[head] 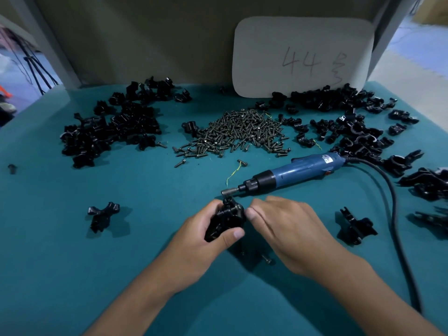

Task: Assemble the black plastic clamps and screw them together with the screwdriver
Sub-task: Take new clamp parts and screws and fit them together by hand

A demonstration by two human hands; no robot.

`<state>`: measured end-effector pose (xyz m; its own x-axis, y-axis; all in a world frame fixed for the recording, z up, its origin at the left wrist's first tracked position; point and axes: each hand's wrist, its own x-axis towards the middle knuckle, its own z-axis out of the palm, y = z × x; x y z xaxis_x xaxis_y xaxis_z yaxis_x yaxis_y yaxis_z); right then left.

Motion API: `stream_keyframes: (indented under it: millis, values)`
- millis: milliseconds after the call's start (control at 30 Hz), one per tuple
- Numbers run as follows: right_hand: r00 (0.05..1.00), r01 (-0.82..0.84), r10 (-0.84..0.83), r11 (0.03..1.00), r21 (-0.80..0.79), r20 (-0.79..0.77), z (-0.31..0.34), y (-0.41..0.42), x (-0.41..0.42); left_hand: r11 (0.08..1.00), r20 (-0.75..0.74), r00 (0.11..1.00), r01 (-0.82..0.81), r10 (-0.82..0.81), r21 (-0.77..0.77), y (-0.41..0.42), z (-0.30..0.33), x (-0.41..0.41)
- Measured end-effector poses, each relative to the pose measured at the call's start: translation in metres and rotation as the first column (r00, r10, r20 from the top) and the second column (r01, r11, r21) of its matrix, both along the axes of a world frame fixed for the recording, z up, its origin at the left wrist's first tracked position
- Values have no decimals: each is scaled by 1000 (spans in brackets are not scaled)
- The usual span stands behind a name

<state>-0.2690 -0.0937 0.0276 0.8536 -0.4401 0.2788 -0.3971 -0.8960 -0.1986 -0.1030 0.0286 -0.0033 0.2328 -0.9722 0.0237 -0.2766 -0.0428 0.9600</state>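
On a teal felt tabletop (60, 263), the left hand (203, 241) grips a black plastic clamp (226, 221), thumb curled over it. The right hand (283, 226) touches the clamp's top with its fingertips; whether it pinches anything cannot be told. Just beyond lies a blue corded electric screwdriver (298, 169). Farther back sits a heap of dark metal screws (240, 132), flanked by piles of black clamp parts (114, 127).

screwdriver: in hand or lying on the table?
Lying on the table: the screwdriver rests on its side; neither hand touches it.
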Motion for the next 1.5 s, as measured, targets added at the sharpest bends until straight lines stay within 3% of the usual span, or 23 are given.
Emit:
stream_keyframes:
  millis: [200,433,567,767,900,1033,1167,1267,1367,1500]
  values:
    - [998,54,-56,977,208,4,-10,2,3,999,68,997,-19,21,-35,-2,1,-4]
    - [996,-61,67,991,-123,51,0,-5,-1,999,-125,992,-33,29,-31,-4,-1,4]
    - [991,28,-33,999,40,126,6,-18,-11,995,-166,981,-98,100,24,-3,-3,9]
    - [995,31,-19,993,117,-97,-2,-28,-17,992,-150,980,-130,130,10,-4,-3,6]
    - [991,37,-20,992,125,-136,-1,-23,-16,989,-146,978,-149,148,5,-5,-5,5]
    - [988,-102,123,972,213,-89,2,-11,-12,981,-163,969,-191,185,-23,-8,-5,6]
    - [946,-236,278,944,229,-170,-9,3,-2,979,-190,963,-200,190,-34,-9,-6,7]
    - [962,-218,257,929,298,-96,-12,-2,-1,980,-199,963,-192,180,-43,-10,-6,6]
    - [985,-147,103,920,364,138,-8,-10,-1,984,-200,966,-174,161,-47,-9,-5,6]
    - [910,-68,-108,913,403,400,-6,-12,-2,992,-156,982,-116,106,-58,-6,-2,3]
